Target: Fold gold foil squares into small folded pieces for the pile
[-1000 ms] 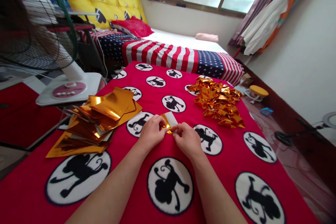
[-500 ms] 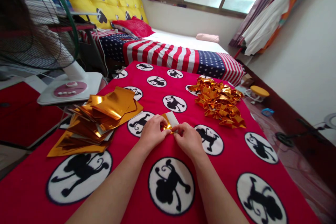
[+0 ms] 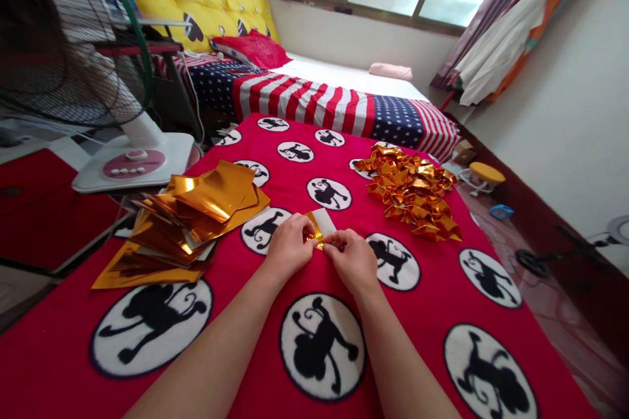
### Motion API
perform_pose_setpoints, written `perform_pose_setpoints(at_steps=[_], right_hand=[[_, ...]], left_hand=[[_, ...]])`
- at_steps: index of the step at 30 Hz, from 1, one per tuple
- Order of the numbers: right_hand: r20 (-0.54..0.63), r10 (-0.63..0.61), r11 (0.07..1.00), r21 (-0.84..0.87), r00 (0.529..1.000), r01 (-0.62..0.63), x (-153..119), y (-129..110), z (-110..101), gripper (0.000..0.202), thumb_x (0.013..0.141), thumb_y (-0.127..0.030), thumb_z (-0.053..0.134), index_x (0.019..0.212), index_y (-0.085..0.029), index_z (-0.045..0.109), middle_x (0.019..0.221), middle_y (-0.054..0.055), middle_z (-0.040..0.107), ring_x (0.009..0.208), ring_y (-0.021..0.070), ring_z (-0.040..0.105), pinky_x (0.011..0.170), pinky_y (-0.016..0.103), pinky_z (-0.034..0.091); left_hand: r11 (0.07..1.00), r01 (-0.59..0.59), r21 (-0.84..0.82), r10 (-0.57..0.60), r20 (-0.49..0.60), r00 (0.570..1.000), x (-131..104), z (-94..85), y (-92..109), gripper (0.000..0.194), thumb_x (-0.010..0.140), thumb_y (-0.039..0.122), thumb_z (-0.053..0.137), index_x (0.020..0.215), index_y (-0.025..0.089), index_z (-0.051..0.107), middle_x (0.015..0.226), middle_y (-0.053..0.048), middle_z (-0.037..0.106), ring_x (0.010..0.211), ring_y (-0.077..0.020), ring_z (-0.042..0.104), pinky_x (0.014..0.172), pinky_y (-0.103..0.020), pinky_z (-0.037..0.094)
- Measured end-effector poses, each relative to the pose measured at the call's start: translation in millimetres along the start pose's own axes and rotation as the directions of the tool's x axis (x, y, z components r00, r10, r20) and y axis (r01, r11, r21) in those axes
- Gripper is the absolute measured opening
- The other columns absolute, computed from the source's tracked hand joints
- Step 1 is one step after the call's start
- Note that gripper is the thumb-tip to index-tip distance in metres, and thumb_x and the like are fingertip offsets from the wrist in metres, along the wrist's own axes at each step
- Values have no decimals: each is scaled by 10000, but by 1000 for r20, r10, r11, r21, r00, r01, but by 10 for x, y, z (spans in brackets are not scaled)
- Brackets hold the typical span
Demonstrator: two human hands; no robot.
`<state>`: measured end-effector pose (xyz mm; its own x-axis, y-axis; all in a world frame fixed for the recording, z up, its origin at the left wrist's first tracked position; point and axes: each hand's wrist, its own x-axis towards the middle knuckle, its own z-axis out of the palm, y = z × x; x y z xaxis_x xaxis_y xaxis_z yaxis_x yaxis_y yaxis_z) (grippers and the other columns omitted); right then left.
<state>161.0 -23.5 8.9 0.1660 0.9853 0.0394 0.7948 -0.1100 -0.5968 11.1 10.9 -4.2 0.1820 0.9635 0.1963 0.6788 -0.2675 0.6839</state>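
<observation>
Between my two hands is a small sheet of gold foil paper (image 3: 323, 221), partly folded, with its pale back showing at the upper right. My left hand (image 3: 291, 243) pinches its left side, fingers curled over the gold face. On the near right edge, my right hand (image 3: 352, 258) is closed with thumb and fingertips on the paper. The fingers hide part of the fold. To the left lies a loose stack of flat gold foil sheets (image 3: 211, 193). Over on the right is a heap of folded gold foil pieces (image 3: 413, 186).
A red cloth with monkey circles (image 3: 236, 353) covers the surface under my hands. At the left stands a fan on a white base (image 3: 142, 167). Behind is a bed with a stars-and-stripes cover (image 3: 314, 101). A yellow stool (image 3: 486, 172) is on the floor at right.
The view has shifted very slightly. Both hands stay on the foil paper in nearly the same place, with only slight finger movement.
</observation>
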Motion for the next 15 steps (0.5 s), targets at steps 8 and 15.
perform_pose_setpoints(at_steps=[8, 15], right_hand=[[-11, -5, 1000, 12, 1000, 5, -13, 17, 29, 99, 743, -272, 650, 804, -286, 726, 751, -23, 676, 698, 163, 606, 593, 255, 344], [-44, -40, 998, -44, 998, 38, -42, 15, 34, 146, 784, -230, 609, 864, -282, 719, 829, -9, 676, 725, 154, 602, 632, 258, 356]], left_hand=[[999, -30, -35, 31, 29, 999, 0, -5, -15, 143, 696, 43, 593, 710, 177, 642, 814, -23, 622, 796, -164, 591, 737, -287, 463], [999, -34, -21, 35, 50, 998, -34, -24, 26, 230, 753, 77, 603, 778, 246, 757, 883, -32, 611, 861, -172, 593, 808, -298, 473]])
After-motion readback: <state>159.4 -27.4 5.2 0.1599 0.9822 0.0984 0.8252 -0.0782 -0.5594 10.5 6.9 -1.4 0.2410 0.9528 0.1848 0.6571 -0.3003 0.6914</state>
